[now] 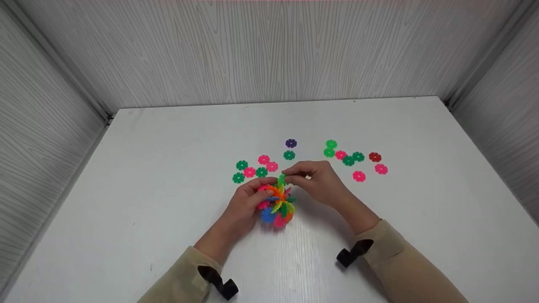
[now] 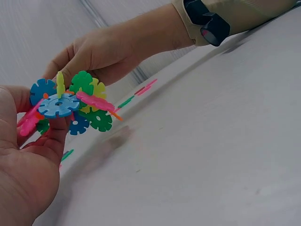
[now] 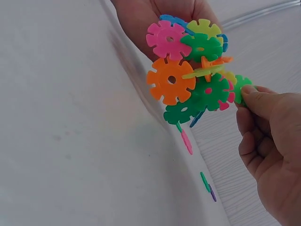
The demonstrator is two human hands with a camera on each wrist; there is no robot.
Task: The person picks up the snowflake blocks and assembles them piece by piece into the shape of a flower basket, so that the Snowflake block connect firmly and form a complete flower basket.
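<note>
A cluster of interlocked plastic snowflake discs [image 1: 283,206] in pink, blue, orange, yellow and green is held above the table by my left hand [image 1: 246,206], its thumb and fingers around the cluster's left side. Between thumb and forefinger, my right hand [image 1: 322,183] pinches a light green disc [image 3: 241,89] at the cluster's far edge. That disc touches the cluster; whether its slot is engaged I cannot tell. In the left wrist view a blue disc [image 2: 59,106] faces the camera, and the right fingertips are partly hidden behind the cluster.
Loose pink and green discs [image 1: 249,172] lie on the white table [image 1: 168,168] beyond my left hand. A purple disc [image 1: 291,143] and a green one [image 1: 289,155] lie farther back. Several more, including a red disc [image 1: 375,157], are scattered at the right. Wood-grain panels [image 1: 269,50] enclose the table.
</note>
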